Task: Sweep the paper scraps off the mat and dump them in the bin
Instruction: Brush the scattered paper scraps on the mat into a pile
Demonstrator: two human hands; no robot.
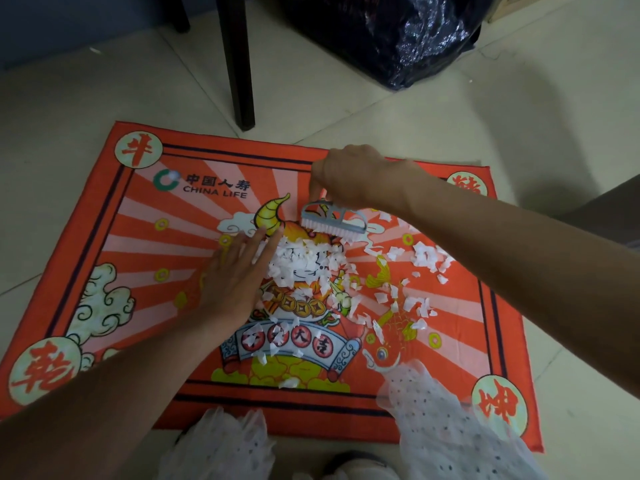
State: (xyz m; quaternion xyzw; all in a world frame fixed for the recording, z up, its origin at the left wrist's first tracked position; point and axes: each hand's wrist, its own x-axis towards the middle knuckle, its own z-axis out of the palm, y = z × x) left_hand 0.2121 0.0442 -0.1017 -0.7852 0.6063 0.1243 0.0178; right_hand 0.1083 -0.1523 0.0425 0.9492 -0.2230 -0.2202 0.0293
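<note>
The red mat (114, 237) lies flat on the tiled floor (519, 116), its long axis running left to right, printed with "CHINA LIFE" toward its far left corner. On the left half of the mat the left hand (235, 282) rests palm down, fingers straight and spread, grasping nothing; its fingertips point toward the far right and its inner edge touches the left side of the paper scraps (304, 261). The scraps are white and torn small, heaped thickest at the mat's centre, with looser pieces trailing toward the near edge and scattered over the right half. Just beyond the heap, the brush (332, 221) stands bristles down on the mat, its long axis left to right and tilted slightly, the left end a little farther away. The right hand (349, 174) pinches the brush's grey handle from above with curled fingers, over the mat's far middle. Past the mat's far edge stands a dark chair leg (239, 64), and to its right, off the mat, a black plastic bag (398, 32).
</note>
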